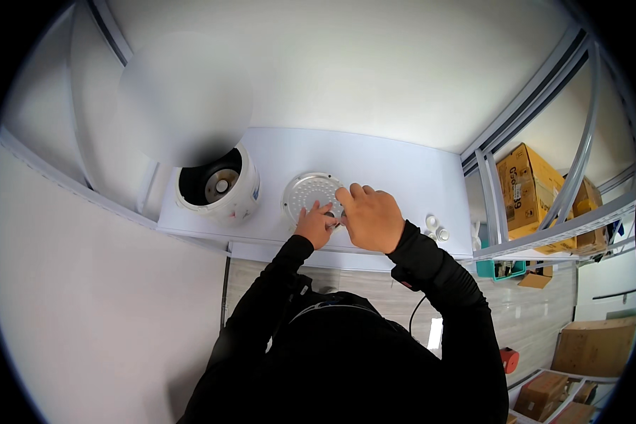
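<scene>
A round white perforated inner lid plate [307,192] lies flat on the white table [403,177]. My left hand [315,225] rests at the plate's near edge, its fingers pinching something small and dark there. My right hand [372,215] sits beside it, over the plate's near right rim, fingers curled down onto the same spot. What the fingers hold is mostly hidden. An open white rice cooker [218,187], with its lid raised and its pot cavity showing, stands left of the plate.
A few small white round parts [435,229] lie near the table's right end. Metal shelving [544,226] with cardboard boxes [528,189] stands to the right. More boxes [592,346] sit on the floor. White walls enclose the table.
</scene>
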Available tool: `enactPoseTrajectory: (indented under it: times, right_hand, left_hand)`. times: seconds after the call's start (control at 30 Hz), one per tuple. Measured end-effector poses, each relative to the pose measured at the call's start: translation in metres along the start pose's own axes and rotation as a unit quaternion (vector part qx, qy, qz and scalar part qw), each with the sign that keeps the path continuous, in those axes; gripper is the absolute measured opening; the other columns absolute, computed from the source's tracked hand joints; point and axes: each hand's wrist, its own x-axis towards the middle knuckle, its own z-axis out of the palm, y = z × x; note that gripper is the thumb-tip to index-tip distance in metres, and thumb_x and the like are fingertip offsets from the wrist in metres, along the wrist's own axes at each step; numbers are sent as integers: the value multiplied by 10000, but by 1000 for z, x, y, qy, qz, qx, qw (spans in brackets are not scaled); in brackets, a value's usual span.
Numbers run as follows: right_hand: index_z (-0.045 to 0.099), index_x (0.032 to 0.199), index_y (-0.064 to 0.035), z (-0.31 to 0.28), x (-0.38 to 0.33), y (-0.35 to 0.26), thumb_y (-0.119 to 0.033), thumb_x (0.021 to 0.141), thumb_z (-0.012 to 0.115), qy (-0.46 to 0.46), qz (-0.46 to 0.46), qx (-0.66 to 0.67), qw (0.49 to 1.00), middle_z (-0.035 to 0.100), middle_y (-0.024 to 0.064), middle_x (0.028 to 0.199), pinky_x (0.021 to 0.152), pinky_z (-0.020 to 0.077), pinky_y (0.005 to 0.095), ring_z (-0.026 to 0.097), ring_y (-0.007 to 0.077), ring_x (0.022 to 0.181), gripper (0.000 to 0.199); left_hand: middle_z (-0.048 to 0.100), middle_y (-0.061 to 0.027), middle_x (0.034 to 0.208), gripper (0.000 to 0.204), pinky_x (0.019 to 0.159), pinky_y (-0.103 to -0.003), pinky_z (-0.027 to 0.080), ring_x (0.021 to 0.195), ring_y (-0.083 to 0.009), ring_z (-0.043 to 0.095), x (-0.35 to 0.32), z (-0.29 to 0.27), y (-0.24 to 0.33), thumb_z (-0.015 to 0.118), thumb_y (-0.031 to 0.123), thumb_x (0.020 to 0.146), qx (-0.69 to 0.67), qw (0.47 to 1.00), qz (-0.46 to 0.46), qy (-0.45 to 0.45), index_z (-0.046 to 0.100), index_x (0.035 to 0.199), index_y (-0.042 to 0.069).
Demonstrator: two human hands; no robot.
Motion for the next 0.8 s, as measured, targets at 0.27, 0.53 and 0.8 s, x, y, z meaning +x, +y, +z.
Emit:
enactPoseTrajectory:
  times: [0.27, 0.53, 0.8]
  right_hand:
    - [607, 991, -58, -10, 6, -7, -388, 882, 762, -131, 92, -40, 986, 595, 95, 698, 463, 436, 381, 630, 271, 545, 381]
    - [643, 990, -68, -18, 6, 8, -274, 831, 799, -147, 119, 16, 982, 637, 82, 803, 585, 510, 412, 682, 298, 711, 304]
    - [657, 1011, -79, -42, -6, 23, -195, 833, 807, -85, 208, 50, 973, 656, 73, 842, 622, 521, 402, 687, 296, 731, 260]
  left_hand:
    - [457, -78, 1623, 264, 1204, -719, 216, 1547, -451, 283, 0, 2, 0, 670, 109, 927, -8, 1000, -5, 9, 791, 1121, 242]
    - [494, -75, 1594, 261, 1182, -706, 256, 1515, -440, 344, 2, 2, 0, 681, 134, 899, 17, 1000, 1, 20, 814, 1097, 240]
    - [737, -80, 1115, 148, 912, -542, 506, 1066, -360, 661, 26, -5, -1, 731, 186, 851, -38, 989, 23, 140, 790, 983, 156]
